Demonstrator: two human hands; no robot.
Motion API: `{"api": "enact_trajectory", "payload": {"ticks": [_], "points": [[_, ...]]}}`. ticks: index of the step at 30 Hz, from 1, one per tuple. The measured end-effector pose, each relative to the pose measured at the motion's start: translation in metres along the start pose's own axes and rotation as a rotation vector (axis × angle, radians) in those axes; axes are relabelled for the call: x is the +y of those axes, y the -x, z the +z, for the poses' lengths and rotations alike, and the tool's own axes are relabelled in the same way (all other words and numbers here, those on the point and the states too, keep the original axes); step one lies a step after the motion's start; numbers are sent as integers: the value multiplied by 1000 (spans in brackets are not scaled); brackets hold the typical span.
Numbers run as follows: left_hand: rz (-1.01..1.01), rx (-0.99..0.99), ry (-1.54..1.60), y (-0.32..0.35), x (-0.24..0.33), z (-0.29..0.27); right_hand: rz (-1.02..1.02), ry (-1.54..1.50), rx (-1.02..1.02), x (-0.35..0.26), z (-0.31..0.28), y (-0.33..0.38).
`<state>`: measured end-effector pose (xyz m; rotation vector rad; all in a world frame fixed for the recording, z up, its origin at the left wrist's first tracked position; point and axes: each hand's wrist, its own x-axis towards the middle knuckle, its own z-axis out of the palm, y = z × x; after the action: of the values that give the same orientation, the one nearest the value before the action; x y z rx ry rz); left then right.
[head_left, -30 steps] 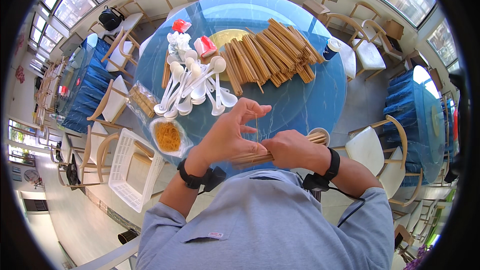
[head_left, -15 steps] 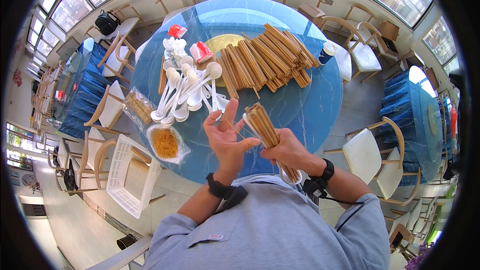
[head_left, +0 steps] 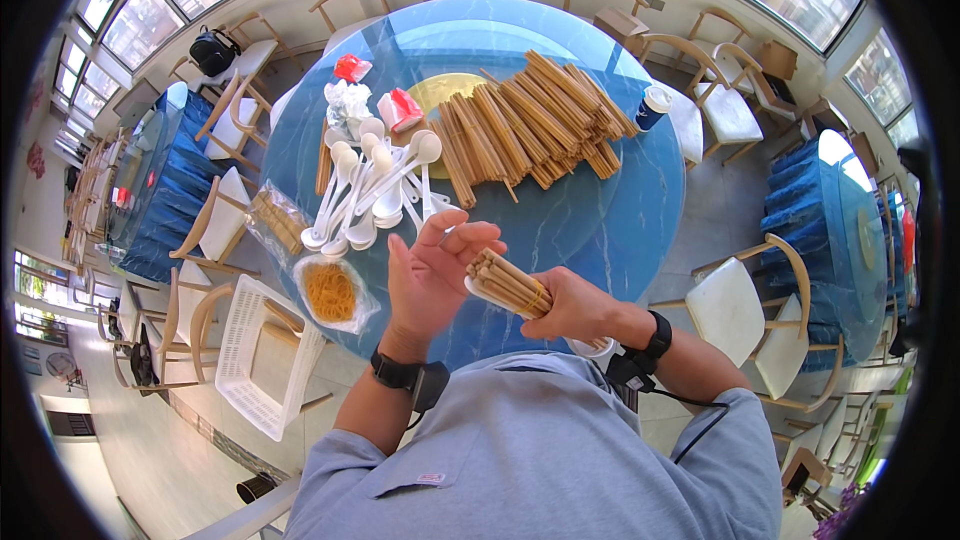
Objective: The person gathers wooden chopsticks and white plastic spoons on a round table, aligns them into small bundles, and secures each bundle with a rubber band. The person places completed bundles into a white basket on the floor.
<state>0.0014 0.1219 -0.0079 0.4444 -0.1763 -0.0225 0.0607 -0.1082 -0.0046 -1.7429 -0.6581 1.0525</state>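
Over a round blue glass bench, the right hand grips a bundle of wooden chopsticks against the open left hand; best tap the ends flush on that palm, keeping the grip snug.

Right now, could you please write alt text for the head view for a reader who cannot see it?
A person's right hand grips a bundle of wooden chopsticks while the open left hand touches its end, above a round blue table holding white spoons and a chopstick pile.
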Motion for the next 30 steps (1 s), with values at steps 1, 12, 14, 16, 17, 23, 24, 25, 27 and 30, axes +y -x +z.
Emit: {"api": "enact_trajectory", "payload": {"ticks": [1,12,14,16,17,23,24,25,27,30], "points": [[2,21,-131,1,-4,4,44,-104,4,-3,-3,-1],[322,492,-313,-11,-1,30,-138,-117,-63,-2,6,-27],[318,462,-271,-11,-1,26,-61,-139,-153,8,3,-29],[300,457,-291,-9,-14,19,-114,-98,-82,19,8,-39],[218,481,-350,-7,-25,16,-133,-75,-51,23,11,-44],[7,528,-521,7,-52,-7,-16,-55,-79,36,15,-60],[-40,528,-489,9,-53,-9,-65,-138,-48,35,14,-62],[-74,538,-463,10,-54,-12,-81,-192,-34,34,11,-63],[-109,556,-457,12,-59,-19,-116,-180,-10,33,6,-69],[-141,629,-436,20,-74,-40,-130,70,-65,41,4,-75]]}}
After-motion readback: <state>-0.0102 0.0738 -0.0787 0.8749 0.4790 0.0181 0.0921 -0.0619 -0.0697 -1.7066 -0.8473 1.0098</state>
